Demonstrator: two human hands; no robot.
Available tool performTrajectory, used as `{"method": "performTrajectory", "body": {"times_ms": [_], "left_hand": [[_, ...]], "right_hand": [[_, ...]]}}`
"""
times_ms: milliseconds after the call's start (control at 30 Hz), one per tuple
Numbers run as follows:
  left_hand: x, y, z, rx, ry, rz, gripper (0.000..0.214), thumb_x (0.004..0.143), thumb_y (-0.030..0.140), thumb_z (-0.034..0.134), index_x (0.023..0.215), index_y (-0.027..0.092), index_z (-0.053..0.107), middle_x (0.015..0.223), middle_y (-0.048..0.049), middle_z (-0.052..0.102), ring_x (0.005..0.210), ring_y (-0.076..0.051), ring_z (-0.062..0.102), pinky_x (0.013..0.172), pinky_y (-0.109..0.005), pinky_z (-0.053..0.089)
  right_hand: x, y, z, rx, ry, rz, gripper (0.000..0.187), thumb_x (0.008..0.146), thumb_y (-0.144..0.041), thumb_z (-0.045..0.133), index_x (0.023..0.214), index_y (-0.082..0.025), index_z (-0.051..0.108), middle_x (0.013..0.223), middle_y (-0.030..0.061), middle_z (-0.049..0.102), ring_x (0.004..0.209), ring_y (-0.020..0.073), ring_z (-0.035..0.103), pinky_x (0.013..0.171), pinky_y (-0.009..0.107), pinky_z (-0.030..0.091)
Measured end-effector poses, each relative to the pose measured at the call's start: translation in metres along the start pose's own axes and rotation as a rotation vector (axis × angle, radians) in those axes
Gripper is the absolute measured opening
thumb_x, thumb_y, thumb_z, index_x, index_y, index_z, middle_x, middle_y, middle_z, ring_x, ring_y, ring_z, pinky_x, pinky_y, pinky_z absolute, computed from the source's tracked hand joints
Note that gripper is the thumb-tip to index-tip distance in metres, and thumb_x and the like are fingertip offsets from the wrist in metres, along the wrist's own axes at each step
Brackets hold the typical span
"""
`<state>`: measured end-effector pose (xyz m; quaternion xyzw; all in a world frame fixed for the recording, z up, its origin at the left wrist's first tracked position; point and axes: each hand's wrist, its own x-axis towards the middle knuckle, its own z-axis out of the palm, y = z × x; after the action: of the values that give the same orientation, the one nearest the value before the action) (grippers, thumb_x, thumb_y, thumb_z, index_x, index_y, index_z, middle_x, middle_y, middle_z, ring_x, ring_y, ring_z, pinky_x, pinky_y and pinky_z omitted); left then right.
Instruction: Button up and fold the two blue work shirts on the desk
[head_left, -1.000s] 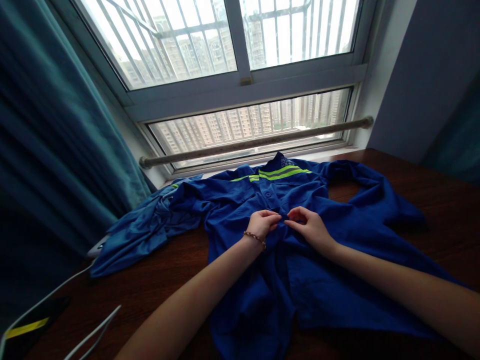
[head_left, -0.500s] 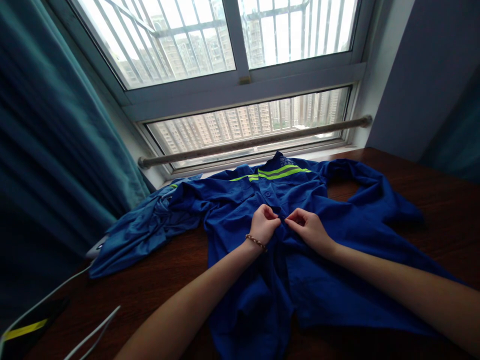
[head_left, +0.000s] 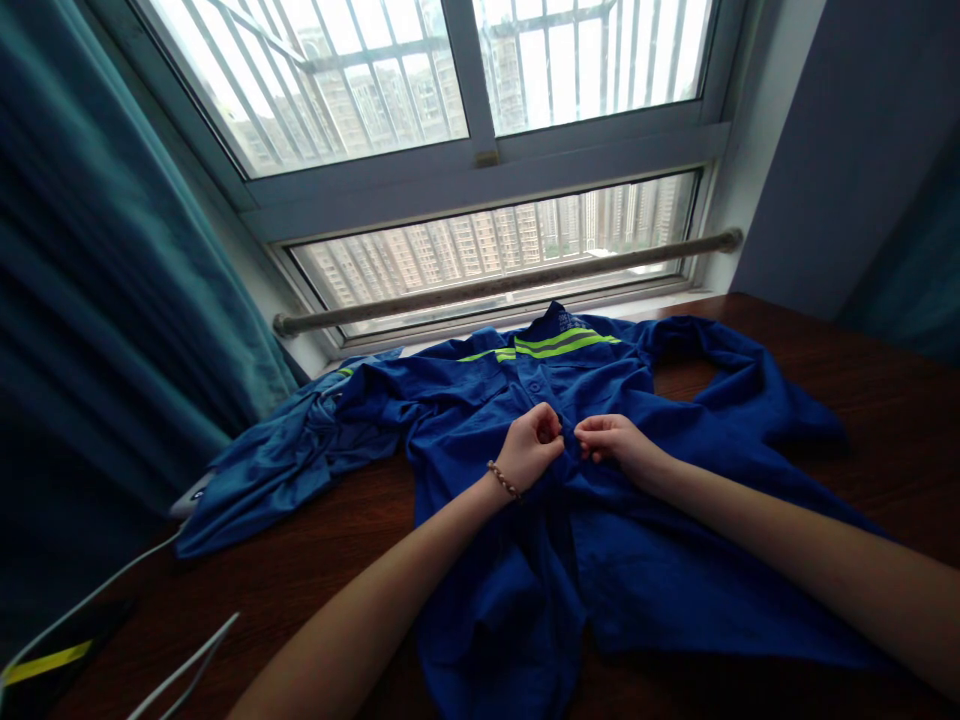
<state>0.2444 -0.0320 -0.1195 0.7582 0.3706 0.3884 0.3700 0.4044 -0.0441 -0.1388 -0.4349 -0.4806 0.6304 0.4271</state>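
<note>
A blue work shirt (head_left: 675, 560) with neon green stripes near the collar lies spread on a dark wooden table (head_left: 315, 560), collar toward the window. My left hand (head_left: 531, 448), with a bead bracelet on the wrist, is curled shut and pinches the left edge of the shirt's front placket. My right hand (head_left: 611, 440) is also closed, pinching the opposite edge right beside it. Both hands meet at the middle of the chest, just below a button (head_left: 535, 386). Whatever sits between the fingertips is hidden.
A second blue garment (head_left: 277, 465) lies bunched at the shirt's left. White cables (head_left: 180, 665) and a dark object with a yellow stripe (head_left: 52, 655) rest at the table's near left corner. A teal curtain (head_left: 90, 300) hangs on the left; the window (head_left: 480, 190) stands behind the table.
Both hands have curled tighter and drawn closer together on the placket, shifting slightly up the shirt. The shirt has hardly moved.
</note>
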Motion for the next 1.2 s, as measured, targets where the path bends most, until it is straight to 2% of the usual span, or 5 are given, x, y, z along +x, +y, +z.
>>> {"method": "performTrajectory", "body": {"times_ms": [267, 433, 833, 1033, 1200], "left_hand": [[0.006, -0.016, -0.019, 0.5, -0.183, 0.096, 0.008, 0.066, 0.012, 0.051, 0.071, 0.018, 0.053, 0.068, 0.0007, 0.057, 0.064, -0.013, 0.052, 0.06, -0.022, 0.04], [0.009, -0.024, -0.031, 0.477, -0.286, 0.092, 0.026, 0.072, 0.023, 0.053, 0.098, 0.02, 0.055, 0.097, -0.006, 0.06, 0.09, -0.019, 0.055, 0.081, -0.028, 0.041], [0.02, -0.056, -0.065, 0.745, -0.354, -0.019, 0.04, 0.083, 0.03, 0.039, 0.122, 0.026, 0.038, 0.131, -0.0044, 0.037, 0.124, -0.022, 0.025, 0.1, -0.047, 0.014], [0.012, 0.006, -0.061, 1.014, -0.257, -0.031, 0.026, 0.078, 0.025, 0.047, 0.102, 0.016, 0.053, 0.109, -0.012, 0.052, 0.104, -0.024, 0.047, 0.087, -0.034, 0.035], [-0.06, 0.09, -0.015, 1.053, -0.239, -0.097, 0.027, 0.076, 0.042, 0.048, 0.084, 0.017, 0.056, 0.082, -0.01, 0.055, 0.078, -0.023, 0.054, 0.066, -0.032, 0.043]], "right_hand": [[-0.008, -0.024, 0.002, -0.352, 0.025, 0.088, 0.016, 0.072, -0.031, 0.053, 0.073, -0.015, 0.052, 0.063, 0.0014, 0.057, 0.054, 0.0099, 0.052, 0.047, 0.02, 0.039], [-0.061, -0.06, 0.029, -1.143, -0.02, -0.38, 0.011, 0.074, -0.029, 0.052, 0.076, -0.019, 0.056, 0.072, 0.0029, 0.058, 0.066, 0.0142, 0.053, 0.059, 0.025, 0.037], [-0.065, -0.039, 0.031, -1.695, -0.203, -0.228, 0.044, 0.058, -0.005, 0.057, 0.1, -0.015, 0.05, 0.101, 0.0122, 0.048, 0.094, 0.0288, 0.045, 0.069, 0.036, 0.041], [-0.049, -0.047, 0.001, -1.649, -0.193, -0.128, 0.059, 0.055, 0.006, 0.049, 0.109, -0.017, 0.048, 0.11, 0.0151, 0.045, 0.086, 0.0255, 0.052, 0.063, 0.031, 0.041], [-0.03, -0.076, -0.037, -1.309, -0.34, -0.173, 0.044, 0.056, -0.001, 0.049, 0.095, -0.019, 0.058, 0.084, 0.0041, 0.059, 0.075, 0.0176, 0.056, 0.062, 0.023, 0.041]]}}
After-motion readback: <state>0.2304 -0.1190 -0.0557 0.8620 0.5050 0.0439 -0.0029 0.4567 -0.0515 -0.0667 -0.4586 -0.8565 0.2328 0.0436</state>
